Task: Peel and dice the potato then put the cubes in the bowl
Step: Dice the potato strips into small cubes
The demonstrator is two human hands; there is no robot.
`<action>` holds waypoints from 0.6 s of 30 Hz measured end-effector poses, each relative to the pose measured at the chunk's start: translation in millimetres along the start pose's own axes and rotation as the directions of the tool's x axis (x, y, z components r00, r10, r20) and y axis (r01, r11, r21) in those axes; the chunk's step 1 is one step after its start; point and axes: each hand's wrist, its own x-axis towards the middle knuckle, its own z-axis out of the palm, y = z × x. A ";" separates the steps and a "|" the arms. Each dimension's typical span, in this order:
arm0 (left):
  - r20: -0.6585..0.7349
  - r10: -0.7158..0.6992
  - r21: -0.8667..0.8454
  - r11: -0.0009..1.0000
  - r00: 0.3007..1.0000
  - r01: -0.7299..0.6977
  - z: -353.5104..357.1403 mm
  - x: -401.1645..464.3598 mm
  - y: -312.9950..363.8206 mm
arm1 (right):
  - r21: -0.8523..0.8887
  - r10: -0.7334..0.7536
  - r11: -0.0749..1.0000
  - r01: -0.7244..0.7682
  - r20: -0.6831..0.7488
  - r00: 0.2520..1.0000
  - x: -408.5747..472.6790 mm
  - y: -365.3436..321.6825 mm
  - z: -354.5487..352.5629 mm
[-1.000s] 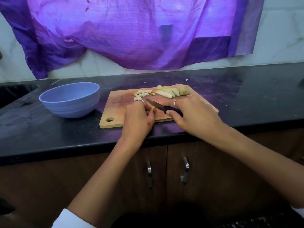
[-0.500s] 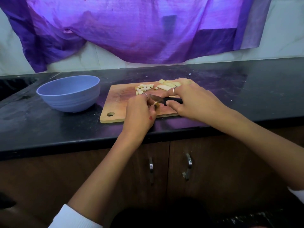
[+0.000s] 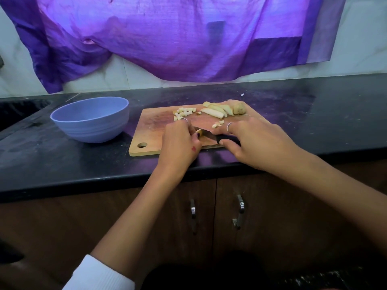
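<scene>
Now one knife [image 3: 211, 136] gripped in right hand [image 3: 254, 141], left hand [image 3: 180, 143] pinching one potato strip [image 3: 199, 132]

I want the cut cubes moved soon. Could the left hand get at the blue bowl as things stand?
Probably yes. The bowl stands on the counter left of the cutting board, with nothing visible between it and the left hand. But that hand pinches a potato piece at the knife, so it must let go first.

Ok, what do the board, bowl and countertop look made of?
The board looks like wood: tan, matte, visible grain and scuffing. The bowl seems plastic or melamine, though glazed ceramic is possible: uniform blue, ridged, soft sheen. The countertop looks like polished dark stone: black, speckled, reflective.
</scene>
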 end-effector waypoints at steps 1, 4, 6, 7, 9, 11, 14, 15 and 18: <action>-0.003 0.003 0.003 1.000 1.000 -0.003 0.0 0.0 -0.2 | -0.061 -0.009 0.998 0.007 -0.020 1.000 -4.1 0.3 -3.5; -0.004 0.003 0.003 1.000 1.000 -0.003 0.5 0.5 -0.7 | -0.160 0.030 0.986 -0.056 -0.162 0.986 -14.4 -4.5 -9.7; -0.009 0.004 0.007 1.000 1.000 -0.004 1.2 0.8 -1.9 | -0.077 0.059 0.994 -0.074 -0.186 0.981 -12.0 -6.8 -4.6; -0.012 0.007 0.009 1.000 1.000 -0.007 1.7 0.9 -2.4 | -0.026 0.071 0.997 -0.076 -0.160 0.985 -7.7 -6.2 -0.3; -0.012 0.011 -0.001 1.000 1.000 -0.011 1.9 0.9 -3.3 | 0.052 0.083 0.996 -0.077 -0.113 0.990 -1.1 -5.1 7.3; -0.008 0.011 -0.013 1.000 1.000 -0.012 2.1 0.9 -4.1 | 0.086 0.088 0.993 -0.079 -0.106 0.991 1.7 -3.6 12.0; -0.001 0.013 -0.008 1.000 1.000 -0.013 2.3 1.9 -5.1 | 0.116 0.088 0.990 -0.077 -0.090 0.992 2.7 -2.6 13.3; 0.004 0.012 -0.011 1.000 1.000 -0.012 2.0 2.5 -5.6 | 0.130 0.080 0.989 -0.068 -0.092 0.993 2.6 -2.4 11.7; 0.021 -0.001 -0.023 1.000 1.000 0.001 2.5 5.8 -8.5 | 0.172 0.080 0.983 -0.067 -0.070 0.994 6.0 -0.9 8.0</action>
